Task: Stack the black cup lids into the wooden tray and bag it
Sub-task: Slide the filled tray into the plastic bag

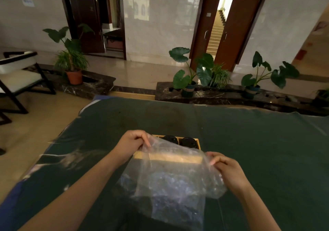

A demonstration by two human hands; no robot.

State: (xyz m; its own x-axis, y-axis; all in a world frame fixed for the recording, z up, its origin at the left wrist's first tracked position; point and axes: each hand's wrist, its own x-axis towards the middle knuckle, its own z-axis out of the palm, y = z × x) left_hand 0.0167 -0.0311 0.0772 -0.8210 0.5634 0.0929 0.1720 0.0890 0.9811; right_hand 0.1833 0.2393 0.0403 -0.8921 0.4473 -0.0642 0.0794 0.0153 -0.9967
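A wooden tray lies on the dark green table, with black cup lids stacked in its compartments. A clear plastic bag hangs in front of the tray and hides its near side. My left hand pinches the bag's upper left edge. My right hand pinches its right edge. The bag's mouth is held spread between both hands, just above the tray's near wall.
The green cloth-covered table stretches wide to the right and far side. Its left edge drops to the floor. Potted plants on a dark ledge and a chair stand beyond the table.
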